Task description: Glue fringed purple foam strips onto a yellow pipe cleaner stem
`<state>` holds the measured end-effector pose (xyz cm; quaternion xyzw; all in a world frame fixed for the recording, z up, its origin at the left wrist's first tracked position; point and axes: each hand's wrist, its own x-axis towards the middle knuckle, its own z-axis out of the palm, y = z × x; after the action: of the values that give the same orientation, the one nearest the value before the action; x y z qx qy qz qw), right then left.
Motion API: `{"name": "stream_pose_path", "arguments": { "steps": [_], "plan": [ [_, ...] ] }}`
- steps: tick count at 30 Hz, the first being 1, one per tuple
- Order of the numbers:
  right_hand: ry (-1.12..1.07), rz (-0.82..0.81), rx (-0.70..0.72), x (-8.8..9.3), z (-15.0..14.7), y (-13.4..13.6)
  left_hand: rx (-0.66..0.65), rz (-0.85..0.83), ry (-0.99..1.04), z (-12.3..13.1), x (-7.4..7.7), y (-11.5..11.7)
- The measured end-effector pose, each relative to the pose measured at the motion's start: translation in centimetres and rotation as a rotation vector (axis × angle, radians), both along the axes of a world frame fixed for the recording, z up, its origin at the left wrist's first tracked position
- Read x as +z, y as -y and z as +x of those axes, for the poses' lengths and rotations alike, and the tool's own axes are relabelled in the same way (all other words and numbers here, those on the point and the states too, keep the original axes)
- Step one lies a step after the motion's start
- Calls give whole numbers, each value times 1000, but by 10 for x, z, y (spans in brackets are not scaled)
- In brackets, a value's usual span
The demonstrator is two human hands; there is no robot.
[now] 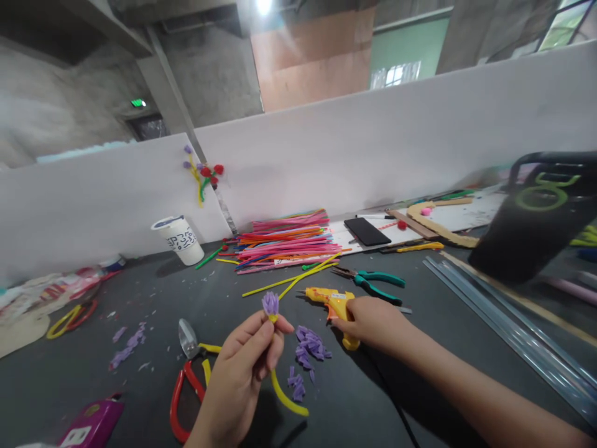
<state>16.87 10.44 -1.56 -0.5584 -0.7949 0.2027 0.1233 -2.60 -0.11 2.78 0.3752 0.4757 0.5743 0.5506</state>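
My left hand (245,367) is closed in a pinch around a yellow pipe-cleaner stem (286,398) topped by a small purple flower head (270,303), held upright above the dark table (140,292). The stem curves down and to the right below my fingers. My right hand (373,323) is wrapped round the handle of a yellow glue gun (332,302), which lies on the table with its nozzle pointing left. Several purple pipe-cleaner bits (310,345) lie between my two hands.
Red-handled scissors (184,379) lie left of my left hand. Green-handled pliers (373,283) sit behind the glue gun. A pile of coloured pipe cleaners (284,239), a paper cup (180,239), a black phone (367,231) and clear glue sticks (504,323) surround the area. A white partition (373,143) stands behind.
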Motion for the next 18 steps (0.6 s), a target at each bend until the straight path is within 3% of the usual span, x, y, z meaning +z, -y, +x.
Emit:
{"name": "stream_pose_path", "arguments": {
  "steps": [7,11,18],
  "plan": [
    [-683,-265,-66,13,-5,-2,51,64,-39,-1,-1,-1],
    [-1077,-460,-37,24,-2,6,45,50,-43,-1,-2,-1],
    [-1406,-806,78,33,6,26,100,40,-116,5,-1,-3]
  ]
}}
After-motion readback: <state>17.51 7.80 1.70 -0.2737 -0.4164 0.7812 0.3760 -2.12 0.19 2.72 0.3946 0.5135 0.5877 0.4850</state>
